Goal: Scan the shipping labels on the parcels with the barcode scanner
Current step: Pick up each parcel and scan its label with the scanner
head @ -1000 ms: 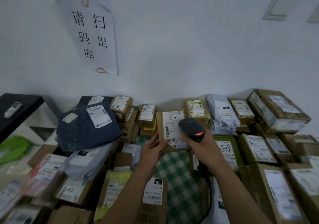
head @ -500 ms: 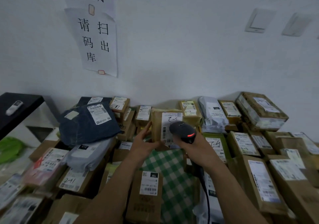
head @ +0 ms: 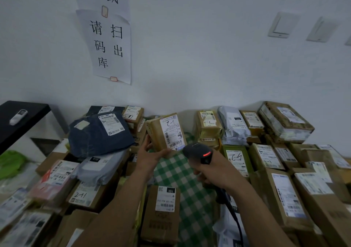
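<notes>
My left hand [head: 150, 156] grips a small brown parcel [head: 156, 133] from below and tilts it up, its white shipping label [head: 171, 130] facing me. My right hand [head: 213, 170] holds the black barcode scanner [head: 197, 151], whose red light glows, just right of and below the label. The scanner's cable [head: 234, 216] runs down past my wrist. Beneath the raised parcel lies a green-checked cloth [head: 182, 172].
Labelled boxes and mailer bags crowd the table: a dark blue bag [head: 95, 134] at left, a brown box [head: 163, 214] in front, boxes at right [head: 284, 195], a large taped box [head: 284, 123] by the wall. A black shelf [head: 19, 121] carries a remote.
My left hand has shifted the small parcel left and tilted it, so it now sits clear of the scanner. My right hand with the scanner has drawn back toward me.
</notes>
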The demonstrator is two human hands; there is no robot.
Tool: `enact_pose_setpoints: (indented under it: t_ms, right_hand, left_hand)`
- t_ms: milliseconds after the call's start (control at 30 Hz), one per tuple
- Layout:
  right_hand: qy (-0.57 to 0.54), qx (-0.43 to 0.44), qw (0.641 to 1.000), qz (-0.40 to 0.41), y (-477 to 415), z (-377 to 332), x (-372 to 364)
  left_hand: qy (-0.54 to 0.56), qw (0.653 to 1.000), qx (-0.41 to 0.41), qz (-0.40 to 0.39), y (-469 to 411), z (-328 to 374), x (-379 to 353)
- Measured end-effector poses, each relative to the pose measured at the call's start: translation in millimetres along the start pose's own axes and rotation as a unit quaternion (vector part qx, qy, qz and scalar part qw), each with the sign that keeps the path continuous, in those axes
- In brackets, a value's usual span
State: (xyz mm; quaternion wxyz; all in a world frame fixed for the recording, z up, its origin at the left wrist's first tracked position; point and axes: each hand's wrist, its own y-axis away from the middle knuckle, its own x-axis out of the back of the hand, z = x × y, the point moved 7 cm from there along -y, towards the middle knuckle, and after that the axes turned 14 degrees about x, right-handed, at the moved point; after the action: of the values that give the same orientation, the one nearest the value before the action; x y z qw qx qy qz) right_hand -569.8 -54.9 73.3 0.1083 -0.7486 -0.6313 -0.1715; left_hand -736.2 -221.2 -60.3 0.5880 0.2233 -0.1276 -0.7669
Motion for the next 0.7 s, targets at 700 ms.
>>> enact_pose_setpoints:
  t_ms: [700]
  right_hand:
    - [-0.033, -0.007, 0.999, 0.005, -21.7, 13.1, 0.4]
  left_hand:
    - [0.028, 0.995, -0.025, 0.090, 4.0, 41.5, 27.3]
